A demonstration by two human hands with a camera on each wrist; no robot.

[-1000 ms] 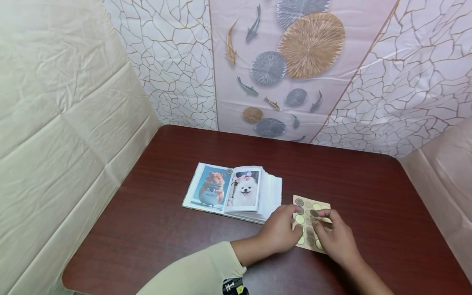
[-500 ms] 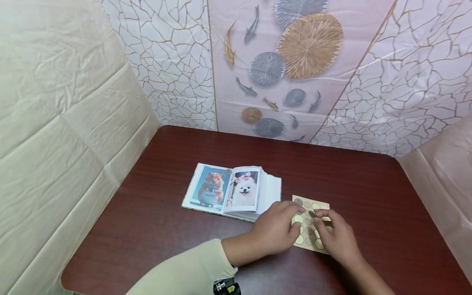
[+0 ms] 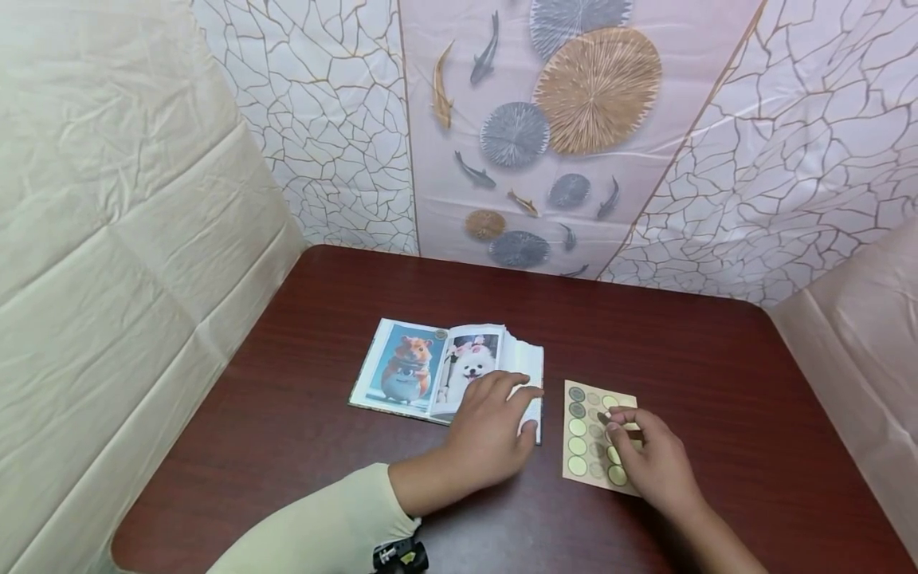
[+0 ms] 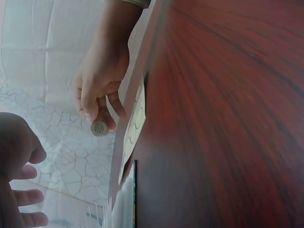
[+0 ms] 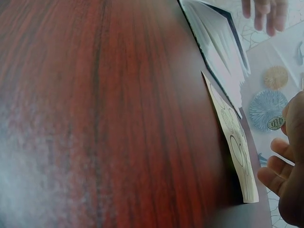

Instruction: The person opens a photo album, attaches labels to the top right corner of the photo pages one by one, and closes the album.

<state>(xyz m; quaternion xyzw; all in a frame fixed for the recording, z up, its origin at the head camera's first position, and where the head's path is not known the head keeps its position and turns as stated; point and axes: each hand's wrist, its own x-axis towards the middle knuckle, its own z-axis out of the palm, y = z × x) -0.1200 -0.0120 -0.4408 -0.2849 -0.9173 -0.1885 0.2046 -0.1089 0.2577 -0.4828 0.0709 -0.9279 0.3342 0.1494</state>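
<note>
My right hand [image 3: 656, 458] pinches a small round sticker [image 4: 99, 128] between thumb and fingertip, above the sticker sheet. The sticker [image 5: 276, 123] carries a dark printed design in the right wrist view. Beneath lies the tan sticker sheet [image 3: 578, 446], with pale yellow circles and a few dark printed ones. To its left, my left hand [image 3: 491, 430] holds nothing; its fingers are spread over the right-hand side of the open photo album [image 3: 373, 383]. The album shows a hamster picture [image 3: 410, 368] and a white dog picture [image 3: 469, 363], the latter partly hidden by that hand.
A round sticker [image 3: 441, 335] sits at the upper right corner of the hamster page. Everything lies on a dark red-brown wooden table [image 3: 287, 446]. Patterned cloth [image 3: 344, 143] hangs behind it, and plain cream cloth [image 3: 129, 263] stands along the left side.
My left hand has left the sticker sheet and moved left over the album, its fingers spreading. The right hand stays above the sheet, still pinching the sticker.
</note>
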